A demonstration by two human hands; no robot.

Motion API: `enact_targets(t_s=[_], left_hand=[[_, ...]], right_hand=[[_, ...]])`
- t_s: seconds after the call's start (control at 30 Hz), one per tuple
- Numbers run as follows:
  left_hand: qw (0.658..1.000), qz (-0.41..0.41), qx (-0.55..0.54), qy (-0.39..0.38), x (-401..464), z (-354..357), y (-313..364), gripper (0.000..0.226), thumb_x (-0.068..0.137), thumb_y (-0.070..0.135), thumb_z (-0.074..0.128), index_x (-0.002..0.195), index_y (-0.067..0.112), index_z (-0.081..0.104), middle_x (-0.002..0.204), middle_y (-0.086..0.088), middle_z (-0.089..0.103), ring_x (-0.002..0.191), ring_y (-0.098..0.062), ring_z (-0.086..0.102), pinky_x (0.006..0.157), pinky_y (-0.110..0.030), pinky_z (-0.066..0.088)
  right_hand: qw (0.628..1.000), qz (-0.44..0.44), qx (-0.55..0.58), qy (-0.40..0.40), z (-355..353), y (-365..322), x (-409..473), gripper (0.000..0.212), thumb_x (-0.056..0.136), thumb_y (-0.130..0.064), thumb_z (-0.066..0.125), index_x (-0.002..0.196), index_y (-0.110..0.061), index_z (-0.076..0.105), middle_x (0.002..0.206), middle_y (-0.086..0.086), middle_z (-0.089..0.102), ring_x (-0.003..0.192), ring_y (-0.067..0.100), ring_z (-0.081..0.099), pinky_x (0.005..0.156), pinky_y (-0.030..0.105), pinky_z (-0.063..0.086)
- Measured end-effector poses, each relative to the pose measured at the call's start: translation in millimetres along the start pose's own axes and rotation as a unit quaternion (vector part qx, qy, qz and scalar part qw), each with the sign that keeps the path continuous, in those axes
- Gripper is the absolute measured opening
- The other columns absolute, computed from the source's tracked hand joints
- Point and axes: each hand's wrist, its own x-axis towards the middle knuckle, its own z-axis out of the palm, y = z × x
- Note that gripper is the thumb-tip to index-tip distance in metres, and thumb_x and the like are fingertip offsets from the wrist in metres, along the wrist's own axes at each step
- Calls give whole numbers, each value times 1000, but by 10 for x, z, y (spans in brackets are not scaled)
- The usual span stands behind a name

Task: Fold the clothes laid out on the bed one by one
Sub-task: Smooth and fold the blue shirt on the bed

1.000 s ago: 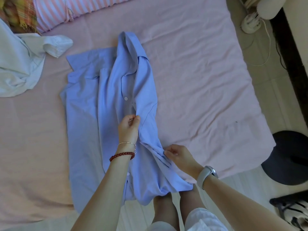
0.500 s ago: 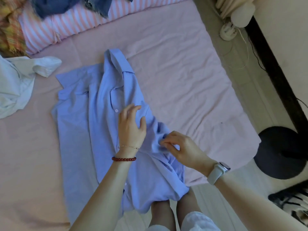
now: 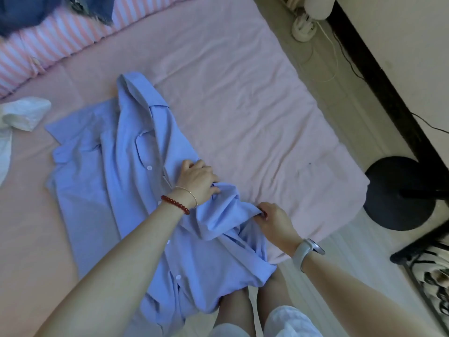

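With the shirt [image 3: 116, 181] lying on the bed [image 3: 243, 93], the left hand [image 3: 198, 180] is curling onto its folded side, seemingly pinning it, while the right hand [image 3: 273, 221] is pinching bunched cloth, likely to straighten it.

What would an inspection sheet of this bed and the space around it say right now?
Surface: bed under a wrinkled pink sheet.
Job's things: blue shirt lies front up, its right side bunched, hem hanging over the near edge.
Clutter: white garment at the left; striped pillow at the head, dark clothes on top.
Hands: left hand rests on the shirt's middle, thumb under a fold; right hand pinches the bunched cloth.
Cables: thin cords run along the floor beside the bed.
Surroundings: white fan, round black stand base, dark skirting along the wall.
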Motion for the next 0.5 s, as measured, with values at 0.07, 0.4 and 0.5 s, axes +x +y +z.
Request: enact_targets(t_s=[0.07, 0.4, 0.5], left_hand=[[994, -26, -103, 40, -15, -121, 4, 25, 87, 45, 52, 86, 25, 66, 97, 4, 57, 107, -17, 44, 86, -31, 17], [878, -46, -392, 271, 305, -1428, 469, 38, 89, 11, 55, 60, 18, 32, 57, 3, 28, 60, -22, 32, 56, -28, 25], [872, -64, -343, 344, 577, -1655, 655, 21, 88, 11, 58, 68, 5, 54, 69, -7, 51, 72, -31, 51, 66, -33, 33]], right_hand=[[999, -17, -17, 44, -213, -4, -34, 10, 88, -10, 54, 84, -9, 63, 71, -14, 49, 69, 14, 42, 58, 24, 27], [919, -152, -21, 362, -2117, -457, -33, 28, 72, 20, 51, 90, 4, 65, 88, 18, 63, 75, 25, 58, 68, 22, 38], [886, -192, -44, 419, -2535, -435, 143, 33, 76, 18, 51, 102, 2, 63, 105, 17, 60, 89, 17, 53, 75, 23, 39]])
